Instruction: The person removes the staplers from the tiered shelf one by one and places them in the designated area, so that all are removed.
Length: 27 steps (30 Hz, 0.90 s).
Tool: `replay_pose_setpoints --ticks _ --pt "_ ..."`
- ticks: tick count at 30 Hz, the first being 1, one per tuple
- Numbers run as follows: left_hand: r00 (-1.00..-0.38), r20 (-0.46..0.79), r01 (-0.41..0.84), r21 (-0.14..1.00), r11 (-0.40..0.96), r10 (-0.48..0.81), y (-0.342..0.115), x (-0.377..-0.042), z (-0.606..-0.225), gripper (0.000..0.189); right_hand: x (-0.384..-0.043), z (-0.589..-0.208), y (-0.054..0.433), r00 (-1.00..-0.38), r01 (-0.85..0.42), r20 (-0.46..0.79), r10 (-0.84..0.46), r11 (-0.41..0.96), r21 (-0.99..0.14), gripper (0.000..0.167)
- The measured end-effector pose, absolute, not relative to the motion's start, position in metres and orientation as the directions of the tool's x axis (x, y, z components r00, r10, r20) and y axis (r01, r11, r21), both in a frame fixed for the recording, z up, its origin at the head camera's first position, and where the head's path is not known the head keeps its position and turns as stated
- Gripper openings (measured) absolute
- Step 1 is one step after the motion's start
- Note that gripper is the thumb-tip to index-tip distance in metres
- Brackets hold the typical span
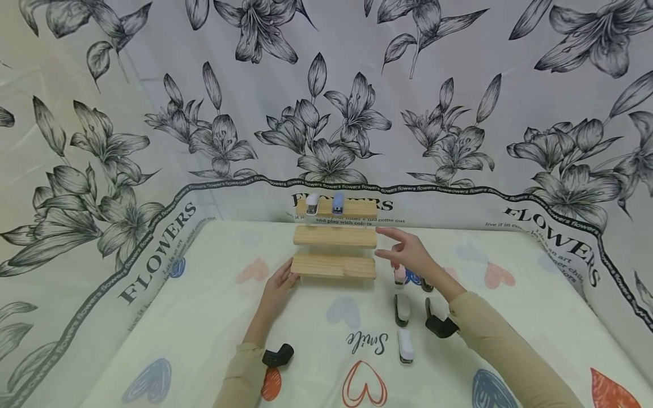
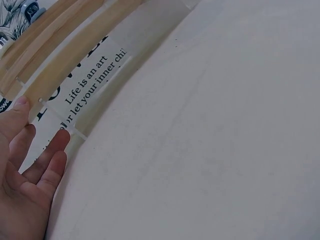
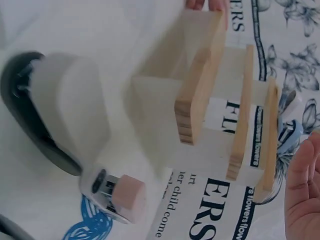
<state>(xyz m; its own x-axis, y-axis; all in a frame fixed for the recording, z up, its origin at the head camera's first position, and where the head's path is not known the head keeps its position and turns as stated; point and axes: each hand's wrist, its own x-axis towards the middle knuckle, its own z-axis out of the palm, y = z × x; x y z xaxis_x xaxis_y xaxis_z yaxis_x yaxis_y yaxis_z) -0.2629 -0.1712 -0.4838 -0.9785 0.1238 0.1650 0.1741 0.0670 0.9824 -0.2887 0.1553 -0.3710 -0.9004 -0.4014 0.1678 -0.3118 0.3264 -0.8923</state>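
Note:
A three-step wooden display shelf (image 1: 334, 266) with clear side panels stands at the back of the table. My left hand (image 1: 278, 286) holds the left end of its lowest board, thumb and fingers at the board's edge. On the top board sit a white stapler (image 1: 312, 204) and a blue stapler (image 1: 338, 203). My right hand (image 1: 410, 255) hovers beside the shelf's right end, thumb and index finger spread, with nothing between them. Below that hand a pink stapler (image 3: 129, 197) lies on the cloth, near a stapler with a dark base (image 3: 30, 115).
More staplers lie on the right of the table: a grey one (image 1: 402, 309), a white one (image 1: 405, 345) and a dark one (image 1: 427, 285) partly behind the right hand. A flower-printed curtain (image 1: 331, 141) rises behind the shelf. The tablecloth (image 1: 316, 340) carries printed hearts.

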Motion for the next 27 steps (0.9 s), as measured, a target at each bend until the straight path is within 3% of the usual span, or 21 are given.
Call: replay_pose_setpoints --ticks 13,19,27 --pt "-0.984 0.158 0.165 0.983 0.081 0.088 -0.177 -0.269 -0.509 0.051 -0.339 -0.387 0.123 -0.907 -0.334 0.179 -0.382 0.393 -0.856 0.057" --pt "-0.985 0.14 0.148 0.986 0.073 0.101 -0.173 -0.265 -0.499 0.051 -0.357 -0.38 0.112 -0.924 -0.322 0.166 -0.344 0.468 -0.823 0.064" --pt "-0.987 0.131 0.14 0.986 0.092 0.09 -0.174 -0.269 -0.491 0.049 -0.38 -0.381 0.091 -0.938 -0.236 0.095 -0.333 0.413 -0.88 0.074"
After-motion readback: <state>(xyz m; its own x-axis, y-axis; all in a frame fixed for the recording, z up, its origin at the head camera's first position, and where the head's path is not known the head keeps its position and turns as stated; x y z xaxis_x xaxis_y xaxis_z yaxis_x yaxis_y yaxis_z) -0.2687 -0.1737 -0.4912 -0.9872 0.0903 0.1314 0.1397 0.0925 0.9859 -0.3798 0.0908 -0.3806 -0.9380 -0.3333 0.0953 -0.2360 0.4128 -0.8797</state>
